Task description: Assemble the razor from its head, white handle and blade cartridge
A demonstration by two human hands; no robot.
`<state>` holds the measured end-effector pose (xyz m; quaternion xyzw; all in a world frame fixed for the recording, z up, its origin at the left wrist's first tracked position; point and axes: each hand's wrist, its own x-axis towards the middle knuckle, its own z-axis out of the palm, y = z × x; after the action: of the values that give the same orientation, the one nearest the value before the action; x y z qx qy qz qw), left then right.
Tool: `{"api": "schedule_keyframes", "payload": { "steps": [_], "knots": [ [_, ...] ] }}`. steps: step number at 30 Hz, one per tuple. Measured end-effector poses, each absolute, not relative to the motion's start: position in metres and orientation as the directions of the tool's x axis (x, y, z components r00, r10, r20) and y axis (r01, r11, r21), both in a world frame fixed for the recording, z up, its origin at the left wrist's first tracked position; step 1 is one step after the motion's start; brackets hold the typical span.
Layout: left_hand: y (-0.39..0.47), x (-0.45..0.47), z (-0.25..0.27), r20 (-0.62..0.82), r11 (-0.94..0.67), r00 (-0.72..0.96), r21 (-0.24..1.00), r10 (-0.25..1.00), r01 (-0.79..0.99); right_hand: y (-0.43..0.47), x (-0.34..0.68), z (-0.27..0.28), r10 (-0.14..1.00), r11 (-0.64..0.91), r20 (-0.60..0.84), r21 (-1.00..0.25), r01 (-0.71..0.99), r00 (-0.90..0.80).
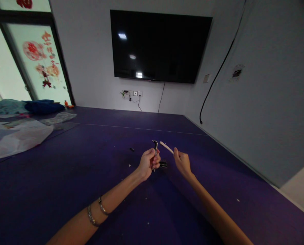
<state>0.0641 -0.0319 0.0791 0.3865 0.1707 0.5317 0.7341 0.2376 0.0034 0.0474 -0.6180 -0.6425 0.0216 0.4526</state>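
Note:
My left hand [149, 162] is closed round a slim black-and-silver tool [155, 145], held upright. Its short head bends to the left at the top; I cannot tell its exact kind. To the right, my right hand [182, 162] grips a thin pale stick [166, 147] with a rounded end. The stick slants up and left, its tip close to the tool's head but seemingly apart from it. Just behind the left fingers, a small black object [163, 164] is partly hidden on the purple surface. A tiny black piece [132, 149] lies left of the hands.
The wide purple surface [90, 177] carries scattered white specks. Crumpled clear plastic [24, 137] and a dark blue cloth [45, 106] lie at the left. A television [162, 47] hangs on the far wall above sockets [135, 93]. A black cable [218, 73] dangles at the right wall.

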Motion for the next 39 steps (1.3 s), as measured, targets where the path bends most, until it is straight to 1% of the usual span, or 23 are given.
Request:
{"api": "schedule_keyframes", "payload": {
  "steps": [3,7,10,15,21,25,29,36,39],
  "knots": [
    [-0.034,0.065,0.079,0.135,0.17,0.398,0.748,0.908,-0.641,0.0,0.232,0.055,0.787,0.284,0.592,-0.6,0.748,0.176],
    [-0.034,0.065,0.079,0.125,0.191,0.418,0.749,0.9,-0.635,-0.002,0.228,0.056,0.776,0.342,0.622,-0.56,0.755,0.11],
    [-0.031,0.063,0.079,0.13,0.185,0.41,0.743,0.903,-0.643,-0.002,0.232,0.05,0.779,0.332,0.618,-0.547,0.769,0.103],
    [-0.029,0.063,0.075,0.11,0.194,0.416,0.759,0.903,-0.621,-0.006,0.231,0.059,0.741,0.331,0.659,-0.524,0.785,0.127],
    [-0.031,0.063,0.076,0.145,0.16,0.415,0.771,0.898,-0.616,-0.003,0.235,0.052,0.725,0.328,0.68,-0.482,0.812,0.111],
    [-0.03,0.063,0.075,0.119,0.169,0.403,0.774,0.907,-0.61,-0.002,0.239,0.051,0.717,0.304,0.681,-0.5,0.811,0.151],
    [-0.032,0.065,0.073,0.124,0.17,0.43,0.795,0.894,-0.583,-0.004,0.233,0.059,0.717,0.336,0.686,-0.496,0.801,0.125],
    [-0.03,0.06,0.076,0.199,0.076,0.408,0.821,0.891,-0.567,0.003,0.249,0.046,0.717,0.368,0.693,-0.463,0.806,0.071],
    [-0.021,0.057,0.074,0.252,-0.024,0.383,0.86,0.889,-0.51,0.003,0.258,0.057,0.73,0.344,0.672,-0.521,0.781,0.127]
  ]
}}
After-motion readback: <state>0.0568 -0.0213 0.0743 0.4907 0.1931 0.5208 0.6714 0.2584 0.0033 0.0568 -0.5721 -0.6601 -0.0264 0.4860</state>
